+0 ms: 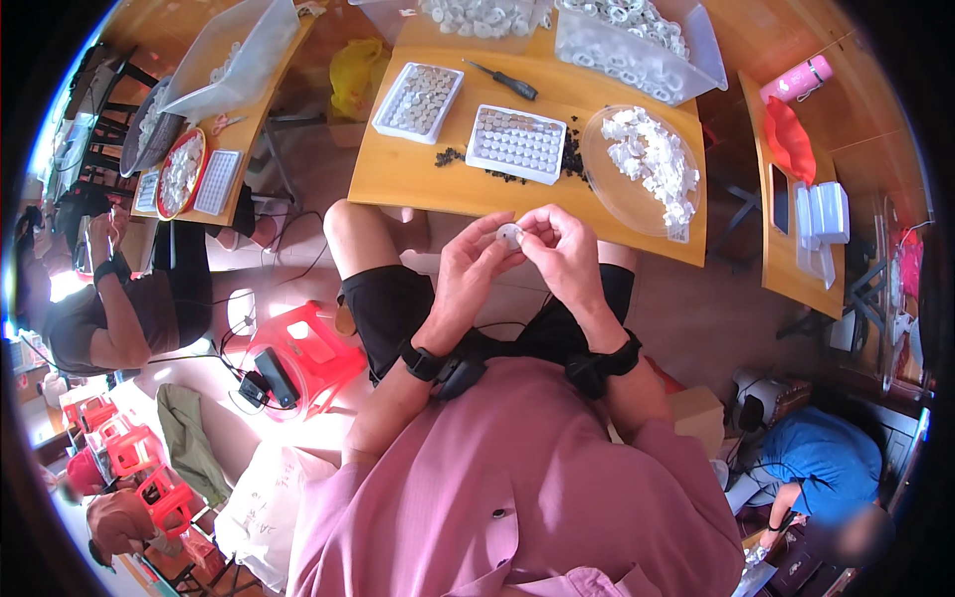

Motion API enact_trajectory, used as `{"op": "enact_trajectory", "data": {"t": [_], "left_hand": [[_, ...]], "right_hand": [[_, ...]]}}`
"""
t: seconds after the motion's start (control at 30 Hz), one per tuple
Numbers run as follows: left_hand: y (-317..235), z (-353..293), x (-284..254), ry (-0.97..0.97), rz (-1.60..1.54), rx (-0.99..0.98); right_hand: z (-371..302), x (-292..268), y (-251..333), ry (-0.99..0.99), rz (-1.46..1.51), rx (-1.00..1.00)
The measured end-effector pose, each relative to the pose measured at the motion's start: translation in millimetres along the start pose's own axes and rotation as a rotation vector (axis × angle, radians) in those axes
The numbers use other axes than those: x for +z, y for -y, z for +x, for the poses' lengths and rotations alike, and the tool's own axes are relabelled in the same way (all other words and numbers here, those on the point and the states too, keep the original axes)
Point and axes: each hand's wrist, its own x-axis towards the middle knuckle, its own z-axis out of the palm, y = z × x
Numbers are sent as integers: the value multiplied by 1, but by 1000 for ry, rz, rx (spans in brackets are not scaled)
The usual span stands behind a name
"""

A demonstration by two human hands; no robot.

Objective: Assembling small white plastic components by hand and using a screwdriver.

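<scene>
A small round white plastic piece (509, 235) is held up between both hands, above my lap and just short of the table edge. My left hand (470, 267) grips it from the left, thumb and fingers closed on its rim. From the other side my right hand (565, 257) pinches at the same piece, its fingertips partly hiding it. On the table beyond stands a white tray (517, 171) with rows of round white parts. Small black pieces (571, 154) lie scattered around that tray. To its right, a round clear dish (604, 184) carries a heap of white parts.
A second filled tray (418, 99) and a dark-handled screwdriver (507, 82) lie farther back. Clear bins (637, 60) of white rings line the far edge. Side tables hold a red-rimmed dish (198, 184) and a pink bottle (799, 80). Other people sit left and lower right; a red stool (328, 348) stands left.
</scene>
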Motion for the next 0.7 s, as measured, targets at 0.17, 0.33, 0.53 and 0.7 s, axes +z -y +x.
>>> {"op": "enact_trajectory", "data": {"t": [0.17,0.33,0.53,0.7], "left_hand": [[-2,-1,-3,32,19,-61],[1,0,-3,19,35,-19],[2,-2,-4,-12,20,24],[-9,-6,2,-38,9,37]], "right_hand": [[2,-7,4,40,78,78],[2,-4,10,45,-4,55],[-10,9,18,-63,-171,-178],[-16,11,26,-139,-246,-342]]}}
